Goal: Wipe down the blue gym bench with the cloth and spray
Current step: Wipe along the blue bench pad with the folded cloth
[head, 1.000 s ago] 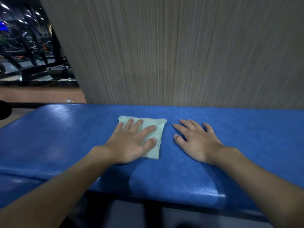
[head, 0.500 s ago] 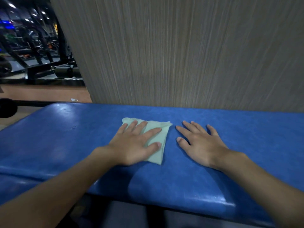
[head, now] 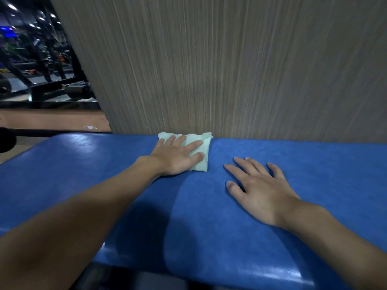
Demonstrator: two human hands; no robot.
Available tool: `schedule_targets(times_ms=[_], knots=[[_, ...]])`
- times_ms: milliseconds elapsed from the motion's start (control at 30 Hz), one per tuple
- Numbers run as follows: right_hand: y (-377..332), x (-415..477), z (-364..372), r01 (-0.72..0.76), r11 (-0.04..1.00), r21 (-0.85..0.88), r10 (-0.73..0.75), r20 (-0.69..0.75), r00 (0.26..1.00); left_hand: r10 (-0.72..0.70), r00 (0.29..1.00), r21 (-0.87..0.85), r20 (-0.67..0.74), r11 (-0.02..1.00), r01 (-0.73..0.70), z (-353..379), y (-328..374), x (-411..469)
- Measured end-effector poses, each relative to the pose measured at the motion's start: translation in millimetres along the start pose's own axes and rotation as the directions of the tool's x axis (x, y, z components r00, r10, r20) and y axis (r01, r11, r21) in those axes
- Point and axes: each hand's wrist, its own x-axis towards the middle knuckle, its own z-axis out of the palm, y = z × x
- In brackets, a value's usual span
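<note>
The blue padded gym bench [head: 314, 168] stretches across the view, its far edge against a wall. A folded pale green cloth [head: 202, 160] lies at that far edge, bunched up where it meets the wall. My left hand [head: 177, 158] presses flat on the cloth with straight, spread fingers. My right hand [head: 257, 189] rests flat on the bare blue pad, closer to me and to the right of the cloth, fingers spread. A darker damp-looking streak runs on the pad from the cloth toward me. No spray bottle is in view.
A grey wood-grain wall panel [head: 230, 70] rises directly behind the bench. At the far left, dark gym machines [head: 41, 80] stand on a brown floor. A black round object [head: 6, 140] sits beyond the bench's left end.
My left hand has pushed the cloth away from me across the pad to the wall. My right hand stays flat on the bench, now nearer to me than the cloth.
</note>
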Motion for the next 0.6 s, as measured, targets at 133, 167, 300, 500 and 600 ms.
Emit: schedule_targets(times_ms=[133, 167, 300, 500, 600], knots=[[-0.8, -0.3, -0.3, -0.006, 1.000, 0.004, 0.006, 0.003, 1.000, 0.027, 1.000, 0.043, -0.012, 0.999, -0.027, 6.4, 4.8, -60.2], [-0.9, -0.4, -0.3, -0.007, 1.000, 0.002, 0.007, 0.005, 1.000, 0.036, 0.999, 0.050, -0.015, 0.998, -0.036, 7.5, 5.9, -78.5], [-2.3, -1.6, -4.0, -0.011, 1.000, -0.009, 0.011, 0.028, 1.000, 0.067, 0.997, 0.054, -0.046, 0.996, -0.064, 13.8, 12.2, -149.8], [-11.9, 7.6, -10.6, 0.009, 0.999, 0.047, -0.008, -0.028, 1.000, 0.058, 0.996, 0.054, -0.071, 0.997, -0.054, 15.5, 15.8, -179.1], [-15.7, 10.9, -4.3, 0.020, 1.000, 0.021, -0.020, 0.032, 0.999, 0.054, 0.997, 0.055, -0.047, 0.997, -0.051, 12.7, 9.8, -157.2]])
